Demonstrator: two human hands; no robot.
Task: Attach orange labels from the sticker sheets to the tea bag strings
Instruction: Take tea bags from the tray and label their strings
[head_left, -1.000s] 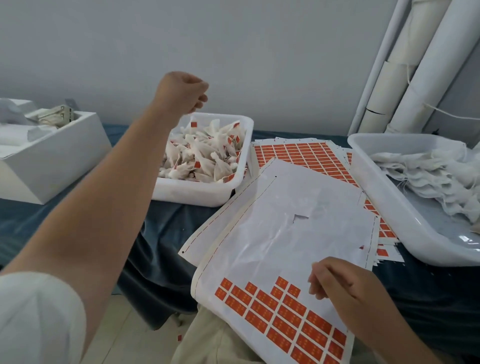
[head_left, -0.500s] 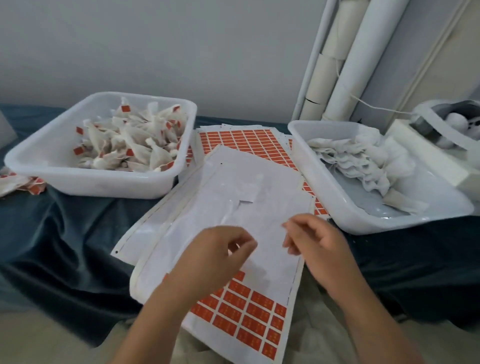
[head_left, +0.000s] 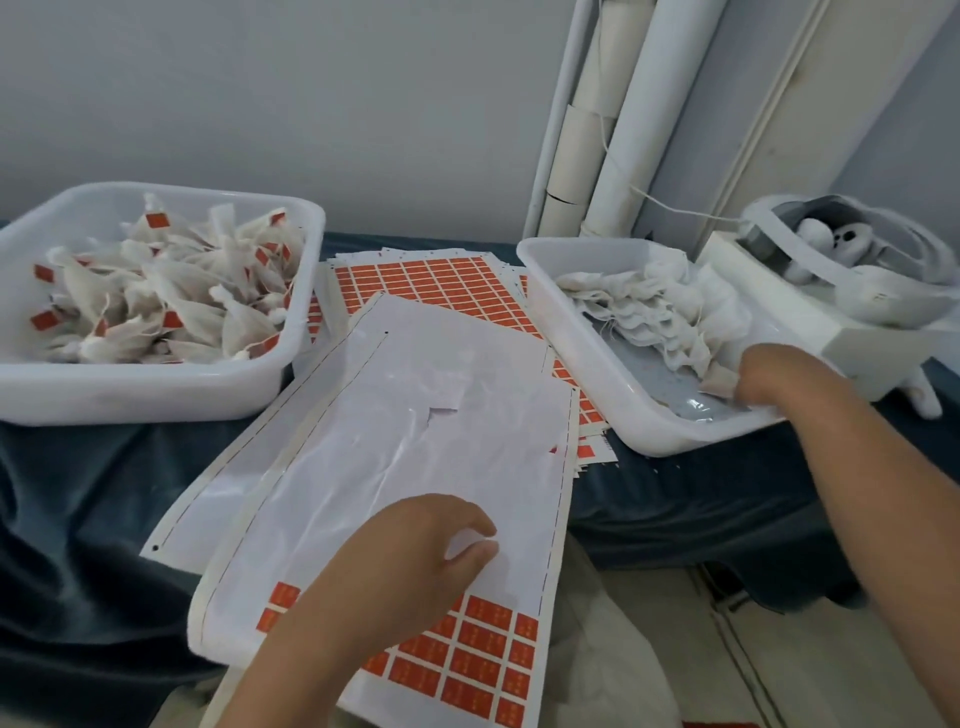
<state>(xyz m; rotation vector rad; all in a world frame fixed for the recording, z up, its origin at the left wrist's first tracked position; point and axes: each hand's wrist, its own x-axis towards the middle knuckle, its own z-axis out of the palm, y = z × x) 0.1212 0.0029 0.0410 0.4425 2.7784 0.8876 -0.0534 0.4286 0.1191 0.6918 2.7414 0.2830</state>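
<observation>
A sticker sheet (head_left: 415, 457) lies in front of me, mostly bare backing, with orange labels (head_left: 467, 654) left at its near end. My left hand (head_left: 431, 551) rests on it just above those labels, fingers loosely curled. At the right, a white tub (head_left: 670, 439) holds unlabelled tea bags (head_left: 654, 306). My right hand (head_left: 763, 374) reaches into it and grips one tea bag (head_left: 719, 383) at the pile's near edge. On the left, another white tub (head_left: 156, 400) is filled with labelled tea bags (head_left: 171, 296).
More sticker sheets (head_left: 431, 286), one full of orange labels, lie under the top sheet between the tubs. A white box with a headset (head_left: 857, 291) stands at the far right. White pipes (head_left: 613, 130) lean on the wall. Dark blue cloth (head_left: 78, 493) covers the table.
My left hand came back from the left tub and settled on the sheet. My right hand left the sheet and reached into the right tub, taking hold of a tea bag.
</observation>
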